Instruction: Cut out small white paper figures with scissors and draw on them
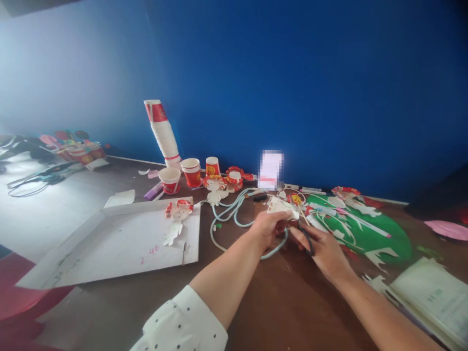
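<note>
My left hand (271,226) pinches a piece of white paper (281,207) with a cut edge, held just above the brown table. In my right hand (321,248) is a pair of scissors (307,239), its dark handles around my fingers. The blades point up toward the paper, partly hidden by my fingers, so I cannot tell whether they touch it. A pale blue cable (234,207) lies in loops to the left of my hands and passes beneath them.
Paper cups (170,180) and a tall leaning cup stack (164,136) stand near the blue wall. A white board (127,243) lies left. On the right are a green sheet (393,239) with paper scraps and pens, a notebook (431,297) and a pink oval piece (448,229).
</note>
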{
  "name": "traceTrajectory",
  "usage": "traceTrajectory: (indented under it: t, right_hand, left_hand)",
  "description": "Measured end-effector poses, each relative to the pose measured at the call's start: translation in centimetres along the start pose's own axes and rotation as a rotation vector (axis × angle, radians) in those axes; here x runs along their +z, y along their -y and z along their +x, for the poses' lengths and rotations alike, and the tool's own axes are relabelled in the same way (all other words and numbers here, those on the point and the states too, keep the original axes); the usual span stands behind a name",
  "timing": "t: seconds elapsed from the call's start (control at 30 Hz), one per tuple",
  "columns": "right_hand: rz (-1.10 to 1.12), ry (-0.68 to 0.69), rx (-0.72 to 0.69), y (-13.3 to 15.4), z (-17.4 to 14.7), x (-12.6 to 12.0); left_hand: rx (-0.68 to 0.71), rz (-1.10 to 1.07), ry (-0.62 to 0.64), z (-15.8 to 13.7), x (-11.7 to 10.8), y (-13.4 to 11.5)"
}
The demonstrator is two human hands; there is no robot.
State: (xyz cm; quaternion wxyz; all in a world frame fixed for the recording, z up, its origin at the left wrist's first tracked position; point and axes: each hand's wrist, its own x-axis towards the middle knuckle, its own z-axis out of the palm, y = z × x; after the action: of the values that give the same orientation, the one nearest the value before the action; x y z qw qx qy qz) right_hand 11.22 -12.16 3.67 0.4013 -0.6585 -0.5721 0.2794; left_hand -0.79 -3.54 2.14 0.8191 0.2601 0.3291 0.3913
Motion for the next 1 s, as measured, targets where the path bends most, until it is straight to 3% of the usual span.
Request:
traceTrajectory:
  t: [0.23,1.0]
  right_hand:
    - [0.032,-0.043,0.018,-0.4,-0.2,0.5]
    - [0.033,-0.069,0.033,-0.8,-0.3,0.9]
  left_hand:
    - [0.056,0.027,0.015,0.1,0.0,0.2]
    - [-0.034,-0.027,0.057,0.1,0.0,0.0]
